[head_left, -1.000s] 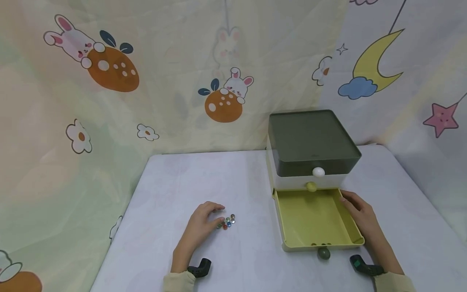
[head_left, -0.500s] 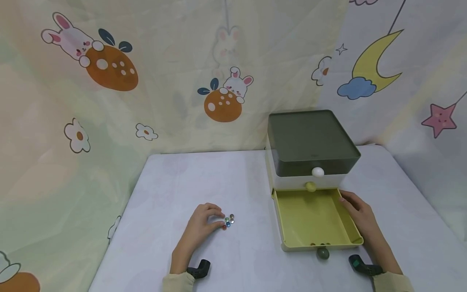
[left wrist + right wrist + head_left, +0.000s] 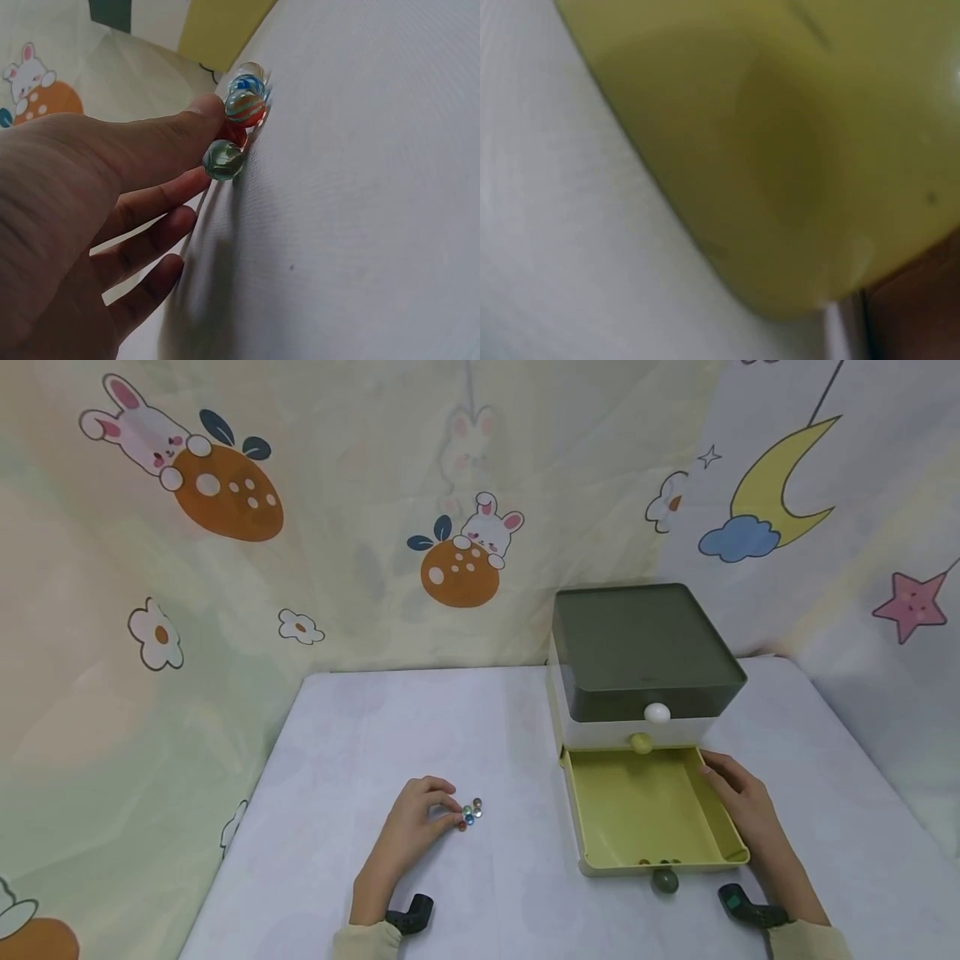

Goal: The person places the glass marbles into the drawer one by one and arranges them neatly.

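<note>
Small glass marbles [image 3: 469, 819] lie in a loose cluster on the white cloth, left of the drawer unit. My left hand [image 3: 422, 814] reaches them from the left, pinching a marble between thumb and index finger. In the left wrist view, a green marble [image 3: 223, 159] sits between those fingertips, with a red-and-teal marble [image 3: 245, 109] and a blue one [image 3: 246, 84] beyond the thumb. The other fingers spread behind. My right hand [image 3: 738, 802] grips the right wall of the pulled-out yellow drawer [image 3: 637, 802], thumb over its rim. The right wrist view is blurred, filled mostly by the drawer's yellow side.
The drawer unit [image 3: 645, 643] has a dark green top and stands at the back right. Small marbles [image 3: 664, 862] lie inside the drawer along its front wall, above a round dark green knob [image 3: 665, 882]. A printed curtain [image 3: 360, 527] hangs behind the table.
My left thumb and index finger have moved in on the cluster and come together, covering its leftmost marble in the head view. My right hand and the drawer have stayed put.
</note>
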